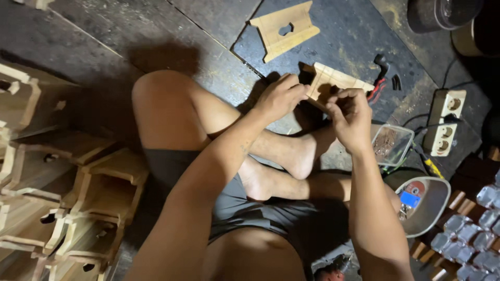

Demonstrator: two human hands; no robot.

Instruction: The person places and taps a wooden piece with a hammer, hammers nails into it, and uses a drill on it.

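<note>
A dark, scuffed floor (156,36) is filling the upper part of the frame, and a person is sitting cross-legged on it, bare legs folded across the middle. Down the left edge, a large stack of pale wooden pieces (57,198) with cut-out holes is lying piled together. At the top centre, well apart from the hands, another wooden piece (284,28) with a hole in it is lying flat on the floor. In the upper middle of the frame, the person is holding up a similar small wooden piece (333,80) between both hands. The left hand (281,96) is closing its fingers around the piece's left end, while the right hand (350,117) is pinching at its lower right edge with curled fingertips; whether something small is between those fingertips is too hard to tell. To the right, a white power strip (445,122) is lying near a clear plastic container (393,143), with a round metal bowl (424,205) just below it. At the lower right corner, rows of small silvery packets (476,237) are sitting together. Just beyond the held piece, a small black-and-red tool (382,78) is resting on the floor.
</note>
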